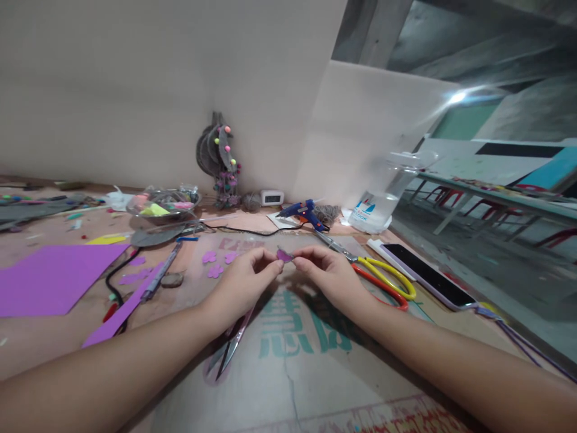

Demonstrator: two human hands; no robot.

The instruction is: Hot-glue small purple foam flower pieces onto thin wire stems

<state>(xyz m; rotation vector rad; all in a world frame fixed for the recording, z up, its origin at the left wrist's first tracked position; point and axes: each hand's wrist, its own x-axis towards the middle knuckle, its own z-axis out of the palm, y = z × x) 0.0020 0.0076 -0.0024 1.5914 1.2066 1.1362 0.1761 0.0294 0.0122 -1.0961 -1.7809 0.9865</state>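
Between the fingertips of both hands is a small purple flower cutout (285,256) with something greyish along its top edge. My left hand (250,273) pinches its left side, and my right hand (327,270) pinches close to its right side. Several purple paper flowers (215,270) lie on the printed board (288,373) just left of my left hand. Under the left wrist lie small scissors (234,346), blades toward me, partly hidden. Large scissors (383,279) with yellow and red handles rest beside my right hand.
A blue glue gun (306,211) stands at the back, its cord running left. Purple paper (58,279) and a pen (161,270) lie left. A phone (428,273) and a water jug (376,198) are right. A grey pompom ornament (219,159) stands near the wall beside a plastic bowl (164,204).
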